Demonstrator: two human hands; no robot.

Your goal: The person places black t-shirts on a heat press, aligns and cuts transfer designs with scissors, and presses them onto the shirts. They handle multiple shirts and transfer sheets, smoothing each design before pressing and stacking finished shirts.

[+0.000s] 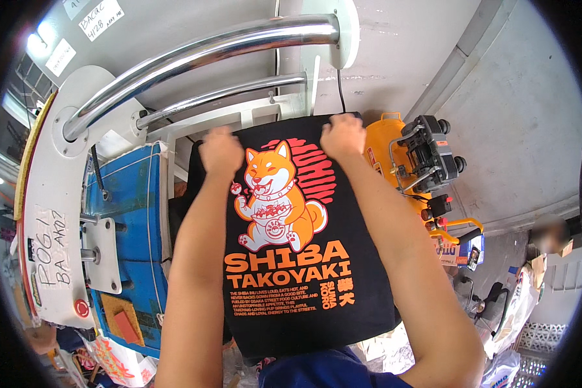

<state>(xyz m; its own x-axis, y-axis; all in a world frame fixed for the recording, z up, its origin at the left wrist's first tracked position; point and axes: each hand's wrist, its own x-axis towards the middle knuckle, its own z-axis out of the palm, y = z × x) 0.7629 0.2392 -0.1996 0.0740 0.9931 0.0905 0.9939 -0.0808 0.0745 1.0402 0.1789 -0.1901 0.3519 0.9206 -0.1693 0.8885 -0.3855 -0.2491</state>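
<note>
A black T-shirt point(297, 333) lies spread out in front of me, printed with an orange and white cartoon dog point(271, 187) and orange and red lettering. My left hand point(221, 150) grips the far left part of the shirt, its fingers curled at the top edge and slightly blurred. At the far right corner, my right hand point(343, 136) is closed on the fabric, fingers bent over the edge. Both forearms reach up from the lower edge, either side of the print. The surface under the shirt is hidden.
A white press machine point(52, 174) with chrome bars point(207, 52) and a blue padded slab point(123, 181) stands at left and behind. An orange air compressor point(389, 158) sits to the right by a grey wall point(511, 129). A person point(549, 236) and clutter appear at far right.
</note>
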